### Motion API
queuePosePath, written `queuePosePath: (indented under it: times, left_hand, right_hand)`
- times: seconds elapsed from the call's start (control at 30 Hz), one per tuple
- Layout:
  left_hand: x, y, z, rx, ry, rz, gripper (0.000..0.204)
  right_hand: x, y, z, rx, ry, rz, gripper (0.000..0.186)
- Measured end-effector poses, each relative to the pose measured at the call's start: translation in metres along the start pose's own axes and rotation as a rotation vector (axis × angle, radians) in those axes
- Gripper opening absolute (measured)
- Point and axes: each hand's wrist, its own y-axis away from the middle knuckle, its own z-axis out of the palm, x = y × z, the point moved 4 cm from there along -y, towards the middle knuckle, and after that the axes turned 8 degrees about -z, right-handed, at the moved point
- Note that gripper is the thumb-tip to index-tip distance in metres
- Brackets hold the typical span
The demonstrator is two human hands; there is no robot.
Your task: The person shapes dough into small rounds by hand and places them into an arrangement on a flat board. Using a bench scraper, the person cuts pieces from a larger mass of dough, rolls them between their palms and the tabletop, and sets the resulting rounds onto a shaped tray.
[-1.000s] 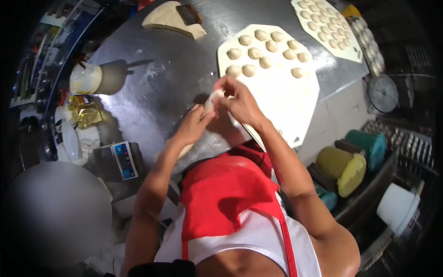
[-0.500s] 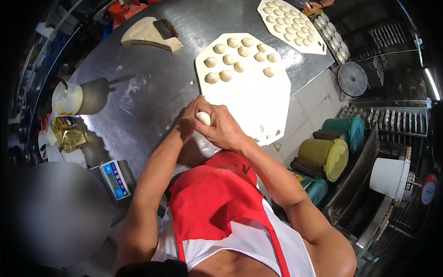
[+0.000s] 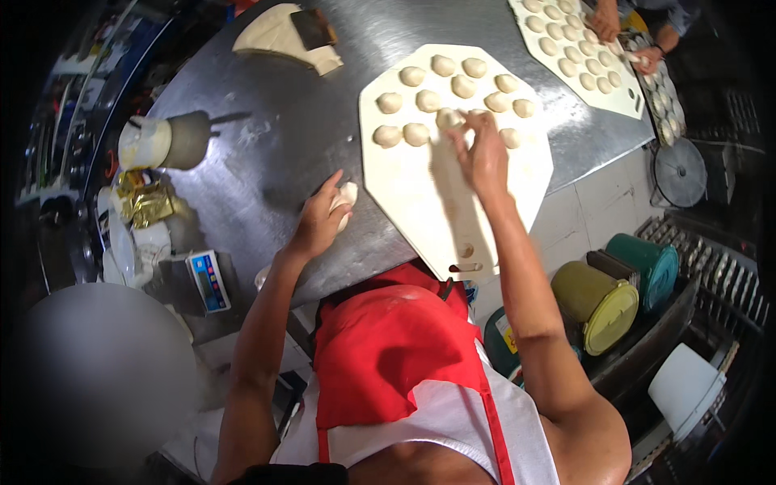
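Observation:
Beside the board's left edge, my left hand point(image 3: 317, 222) is wrapped round a pale lump of dough point(image 3: 346, 202), part of which shows past the fingers. My right hand point(image 3: 487, 158) reaches over the white octagonal board point(image 3: 404, 190), thumb and fingers bent together at a dough ball point(image 3: 449, 119). The fingers partly cover that spot, so the exact grip is hard to see. Several round dough balls sit spaced apart over the far half of the board. A slot is cut in the board's near end.
A dough slab point(image 3: 271, 39) with a dark scraper point(image 3: 310, 30) lies at the far left. A white pot point(image 3: 145, 144) and a digital scale point(image 3: 208, 281) stand left. Far right, a co-worker's hands point(image 3: 647, 59) work beside another board point(image 3: 566, 61) of dough balls. Lidded buckets point(image 3: 594, 303) stand right.
My hands, earlier joined with a dough ball squeezed out between them, are now apart. The right has moved far onto the board; the left keeps the dough lump. The view has shifted somewhat.

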Motion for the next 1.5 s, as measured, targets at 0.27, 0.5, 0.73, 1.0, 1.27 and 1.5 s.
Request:
queuePosePath:
  times: [0.27, 0.5, 0.73, 1.0, 1.27, 1.5]
  left_hand:
    - [0.008, 0.043, -0.034, -0.068, -0.161, 0.066, 0.034]
    - [0.013, 0.077, -0.026, -0.001, -0.355, 0.41, 0.033]
    - [-0.033, 0.025, 0.0, 0.278, -0.464, 0.365, 0.027]
    - [-0.022, 0.022, 0.008, 0.042, -0.326, -0.064, 0.05]
    - [-0.033, 0.067, -0.027, 0.227, -0.262, 0.066, 0.061]
    - [-0.048, 0.082, -0.051, 0.159, -0.093, 0.209, 0.039]
  right_hand:
    - [-0.179, 0.052, 0.071, -0.526, -0.84, 0.326, 0.015]
    - [-0.214, 0.1, 0.067, -0.446, -0.225, 0.263, 0.048]
    - [-0.241, 0.083, 0.057, -0.274, -0.166, 0.14, 0.03]
    - [-0.107, 0.09, 0.05, -0.372, -0.236, 0.052, 0.04]
    - [-0.093, 0.058, 0.071, -0.269, 0.029, 0.014, 0.04]
    - [-0.228, 0.089, 0.101, -0.586, -0.746, 0.075, 0.02]
